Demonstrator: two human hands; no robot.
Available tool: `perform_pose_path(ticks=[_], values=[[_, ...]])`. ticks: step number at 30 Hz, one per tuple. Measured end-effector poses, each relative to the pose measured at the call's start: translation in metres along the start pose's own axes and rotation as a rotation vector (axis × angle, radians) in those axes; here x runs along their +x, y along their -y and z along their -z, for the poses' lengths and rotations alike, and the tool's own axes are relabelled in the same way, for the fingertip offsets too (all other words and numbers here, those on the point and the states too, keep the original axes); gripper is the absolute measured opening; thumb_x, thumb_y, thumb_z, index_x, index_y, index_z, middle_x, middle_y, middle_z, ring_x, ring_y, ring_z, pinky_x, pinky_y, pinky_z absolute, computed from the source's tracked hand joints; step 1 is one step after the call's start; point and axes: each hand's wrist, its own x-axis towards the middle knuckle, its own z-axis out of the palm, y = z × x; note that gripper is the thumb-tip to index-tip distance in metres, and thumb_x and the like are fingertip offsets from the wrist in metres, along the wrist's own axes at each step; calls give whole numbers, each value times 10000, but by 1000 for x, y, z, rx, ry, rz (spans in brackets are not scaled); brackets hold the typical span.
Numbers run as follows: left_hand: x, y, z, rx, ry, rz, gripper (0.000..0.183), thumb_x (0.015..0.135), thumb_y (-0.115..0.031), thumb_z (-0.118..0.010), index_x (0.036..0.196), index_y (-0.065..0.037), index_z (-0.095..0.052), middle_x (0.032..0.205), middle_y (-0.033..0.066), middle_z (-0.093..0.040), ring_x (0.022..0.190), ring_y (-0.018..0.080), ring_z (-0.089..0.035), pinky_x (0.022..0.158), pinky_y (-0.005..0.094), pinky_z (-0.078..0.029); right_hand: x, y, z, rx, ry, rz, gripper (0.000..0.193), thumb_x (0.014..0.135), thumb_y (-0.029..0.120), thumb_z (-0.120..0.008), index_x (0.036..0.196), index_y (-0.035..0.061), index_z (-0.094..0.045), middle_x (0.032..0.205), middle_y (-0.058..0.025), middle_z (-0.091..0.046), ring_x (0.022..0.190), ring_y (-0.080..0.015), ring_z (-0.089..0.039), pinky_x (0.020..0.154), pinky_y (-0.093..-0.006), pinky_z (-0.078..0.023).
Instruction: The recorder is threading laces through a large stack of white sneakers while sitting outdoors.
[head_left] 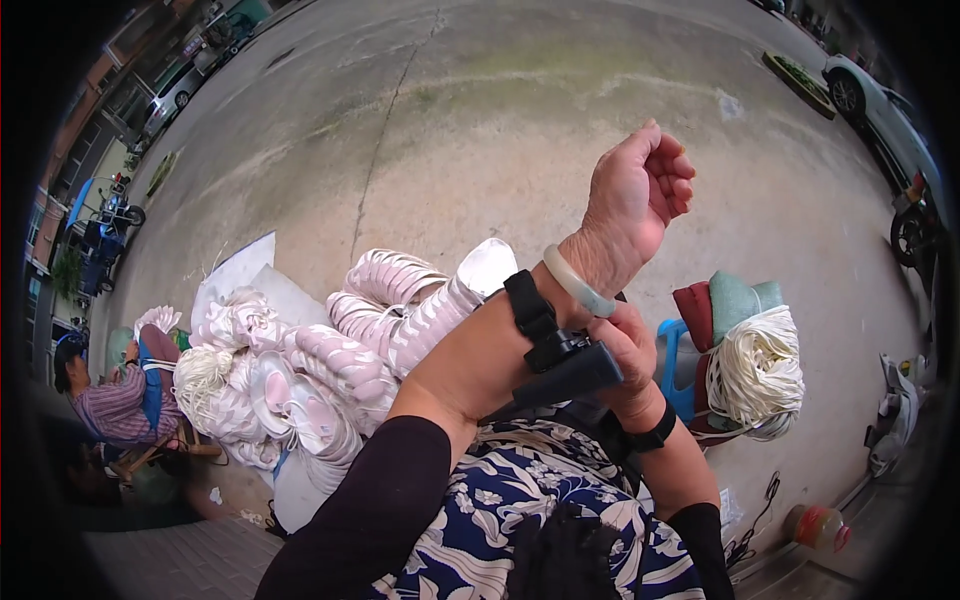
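Observation:
My left hand (640, 190) is raised over the concrete, its fingers curled in and no object seen in them. A pale green-and-cream bangle (578, 283) circles that wrist. Below it, a black strap (530, 305) goes round the left forearm, carrying a black box-shaped device (570, 380). My right hand (630, 345) is closed at the device's upper end, just under the bangle; its thumb shows, but some fingers are hidden. A black band (652, 428) sits on the right wrist.
Stacked white-and-pink shoe pieces (390, 310) and bundled piles (320, 415) lie at left. At right stand a blue stool (677, 375), white cord bundle (765, 370) and green cloth (745, 295). A person (115, 385) sits far left; a car (885, 130) is far right.

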Motion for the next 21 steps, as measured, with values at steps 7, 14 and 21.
perform_pose_path(ticks=[7, 14, 21], values=[[-9, 6, -8, 344, 98, -107, 269, 874, -274, -498, 746, -40, -532, 636, 67, -549, 500, 129, -499, 476, 247, -418, 2, 14, 6, -22, -53, 77, 365, 642, -25, -660, 991, 7, -557, 862, -128, -586, 644, -198, -574, 561, -277, -465], [8, 34, 35, 1422, 298, -295, 363, 840, -316, -533, 667, 2, -512, 545, 82, -530, 433, 157, -464, 439, 301, -409, 8, 21, 53, -124, -155, -275, 262, 648, -79, -596, 894, 9, -599, 675, -85, -581, 544, -194, -551, 503, -276, -426], [0, 49, 44, 1771, 254, -145, 379, 828, -357, -513, 693, -3, -539, 641, 172, -560, 582, 343, -499, 586, 417, -422, 45, 47, 28, -556, 170, 147, 333, 634, 91, -654, 962, 118, -612, 866, -18, -553, 752, -190, -530, 678, -335, -351]])
